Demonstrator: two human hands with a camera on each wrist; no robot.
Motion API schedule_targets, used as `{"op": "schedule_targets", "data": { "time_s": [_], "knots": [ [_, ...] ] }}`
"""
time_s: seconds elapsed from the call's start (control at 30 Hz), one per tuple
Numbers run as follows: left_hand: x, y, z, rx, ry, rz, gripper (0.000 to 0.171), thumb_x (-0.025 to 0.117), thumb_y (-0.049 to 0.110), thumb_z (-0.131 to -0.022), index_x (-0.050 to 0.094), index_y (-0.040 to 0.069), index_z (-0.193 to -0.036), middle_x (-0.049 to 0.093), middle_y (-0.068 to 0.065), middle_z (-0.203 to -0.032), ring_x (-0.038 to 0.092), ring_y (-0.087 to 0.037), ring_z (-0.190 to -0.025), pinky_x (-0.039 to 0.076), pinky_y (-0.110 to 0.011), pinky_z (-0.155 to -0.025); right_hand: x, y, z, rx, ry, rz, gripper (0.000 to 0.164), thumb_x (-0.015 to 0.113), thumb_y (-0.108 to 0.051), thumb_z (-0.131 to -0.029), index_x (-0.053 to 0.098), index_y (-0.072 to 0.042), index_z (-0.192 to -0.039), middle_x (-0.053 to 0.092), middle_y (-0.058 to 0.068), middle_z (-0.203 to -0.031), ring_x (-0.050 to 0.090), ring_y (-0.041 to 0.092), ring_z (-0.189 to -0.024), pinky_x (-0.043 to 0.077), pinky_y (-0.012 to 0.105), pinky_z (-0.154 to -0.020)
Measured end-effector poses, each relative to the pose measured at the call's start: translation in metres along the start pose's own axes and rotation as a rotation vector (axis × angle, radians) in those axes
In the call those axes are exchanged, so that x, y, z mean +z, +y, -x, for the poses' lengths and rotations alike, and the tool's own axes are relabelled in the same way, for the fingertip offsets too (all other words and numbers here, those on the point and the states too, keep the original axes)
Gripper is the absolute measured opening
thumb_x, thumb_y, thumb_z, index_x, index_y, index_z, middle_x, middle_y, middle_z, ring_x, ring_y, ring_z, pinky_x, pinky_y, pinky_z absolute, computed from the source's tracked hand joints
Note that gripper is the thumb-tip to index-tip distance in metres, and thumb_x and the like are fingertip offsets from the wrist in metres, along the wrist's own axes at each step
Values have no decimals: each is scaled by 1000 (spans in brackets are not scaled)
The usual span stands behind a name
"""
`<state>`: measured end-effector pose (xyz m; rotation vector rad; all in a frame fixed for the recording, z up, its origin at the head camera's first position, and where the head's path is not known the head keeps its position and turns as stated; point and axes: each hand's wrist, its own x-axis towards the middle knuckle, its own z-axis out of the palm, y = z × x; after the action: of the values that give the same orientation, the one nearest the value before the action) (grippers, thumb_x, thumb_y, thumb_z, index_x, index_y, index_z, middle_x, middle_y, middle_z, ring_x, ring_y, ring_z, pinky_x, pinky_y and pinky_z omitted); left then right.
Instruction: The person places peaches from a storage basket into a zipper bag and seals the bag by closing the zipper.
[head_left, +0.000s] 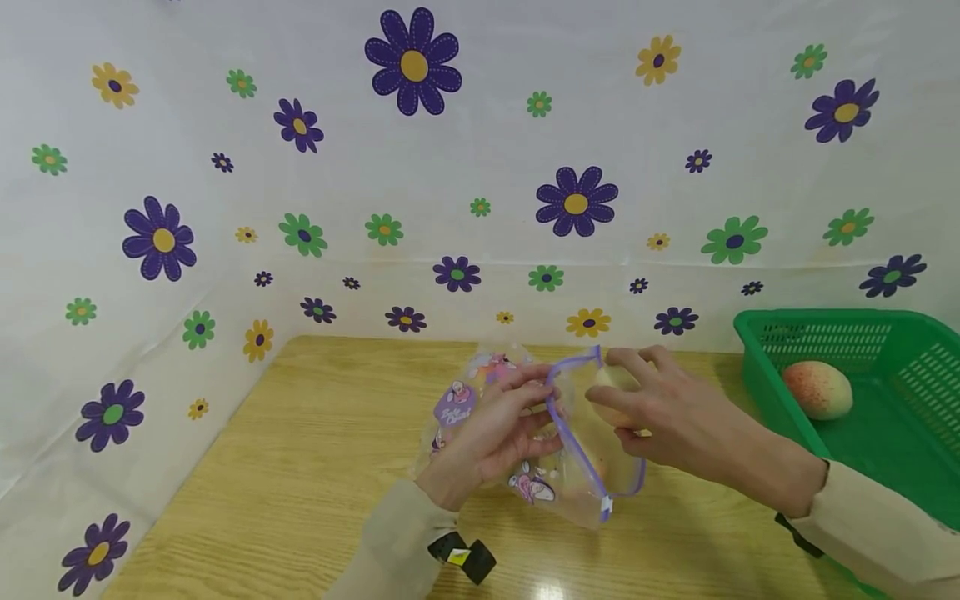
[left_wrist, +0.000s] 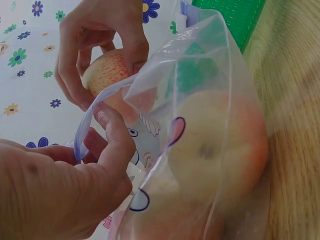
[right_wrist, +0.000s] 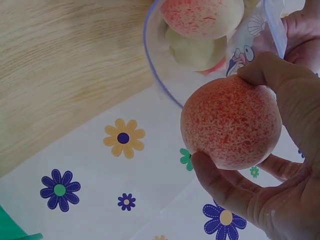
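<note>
1. Nearest the head camera, the left sleeve (head_left: 397, 533) slants up toward the bag (head_left: 579, 454).
2. The left hand (head_left: 498, 442) pinches the left side of the bag's rim between thumb and fingers; keeping that edge drawn aside should stop the mouth folding.
3. At the bag's mouth, the right hand (head_left: 678, 412) grips a peach (right_wrist: 230, 125), thumb opposite spread fingers; best lowered clear of the rim, onto the peaches (left_wrist: 215, 145) inside, before release.
4. The right forearm (head_left: 780, 471) angles in from the bag's right, beside a green basket (head_left: 765, 392).
</note>
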<state>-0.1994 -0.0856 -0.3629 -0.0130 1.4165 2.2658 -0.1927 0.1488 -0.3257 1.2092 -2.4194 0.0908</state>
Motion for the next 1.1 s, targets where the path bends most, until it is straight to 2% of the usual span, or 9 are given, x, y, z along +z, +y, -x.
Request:
{"op": "schedule_targets", "data": {
  "time_s": [0.2, 0.37, 0.47, 0.6, 0.67, 0.77, 0.9, 0.97, 1.1],
  "knots": [
    [0, 1, -1, -1, 4, -2, 28, 47, 14, -108, 51, 14, -136, 54, 1, -102, 61, -8, -83, 60, -32, -74, 3, -2, -3, -31, -12, -8, 50, 88, -13, -72, 68, -25, -117, 60, 15, -128, 62, 37, -105, 60, 39, -72],
    [1, 1, 0, -1, 5, 1, 26, 47, 14, -108, 52, 14, -134, 54, 1, -102, 60, -9, -83, 60, -32, -74, 9, 2, -6, -27, -71, 16, 50, 91, -16, -73, 69, -24, -118, 60, 14, -129, 61, 38, -105, 62, 42, -76],
    [1, 0, 0, -6, 4, 4, 26, 46, 14, -109, 52, 14, -134, 54, 1, -102, 60, -9, -84, 59, -33, -76, 14, 4, -8, -17, -134, 43, 48, 91, -17, -74, 70, -24, -116, 59, 10, -127, 59, 34, -98, 59, 35, -68],
    [1, 0, -1, -10, 2, 10, 26, 46, 14, -109, 52, 14, -135, 54, 1, -102, 60, -9, -84, 59, -33, -76, 18, 3, -9, -7, -236, 87, 44, 91, -19, -75, 70, -25, -113, 59, 5, -117, 51, 25, -84, 47, 23, -53],
    [2, 0, -1, -8, 5, 12, 26, 46, 14, -109, 52, 13, -134, 55, 1, -101, 60, -8, -83, 59, -32, -75, 21, 2, -10, -8, -268, 108, 42, 91, -22, -76, 70, -24, -112, 59, 4, -112, 48, 23, -80, 44, 22, -51],
    [2, 0, -2, -5, 10, 11, 27, 46, 13, -108, 51, 13, -134, 54, 1, -101, 60, -8, -82, 59, -32, -74, 24, 0, -12, 4, -288, 115, 42, 90, -26, -77, 69, -21, -113, 61, 6, -109, 47, 23, -78, 46, 24, -52],
    [3, 0, -2, -10, 29, 9, 27, 46, 13, -108, 51, 13, -135, 54, 1, -103, 59, -8, -84, 59, -32, -74, 27, -1, -16, 111, -287, -4, 51, 89, -30, -78, 68, -12, -121, 68, 13, -117, 55, 29, -85, 55, 34, -61],
    [3, 0, -3, -12, 43, 6, 28, 47, 13, -108, 51, 13, -136, 53, 1, -104, 58, -9, -86, 60, -32, -73, 28, 0, -18, 175, -265, -76, 58, 90, -31, -78, 67, -6, -126, 68, 17, -122, 60, 34, -93, 58, 40, -73],
    [2, 1, -2, -11, 55, -5, 31, 47, 14, -108, 50, 13, -138, 52, 1, -106, 58, -10, -89, 60, -32, -73, 32, 1, -20, 249, -207, -167, 61, 88, -30, -80, 65, -3, -130, 69, 20, -125, 65, 37, -102, 55, 48, -87]
  ]
}}
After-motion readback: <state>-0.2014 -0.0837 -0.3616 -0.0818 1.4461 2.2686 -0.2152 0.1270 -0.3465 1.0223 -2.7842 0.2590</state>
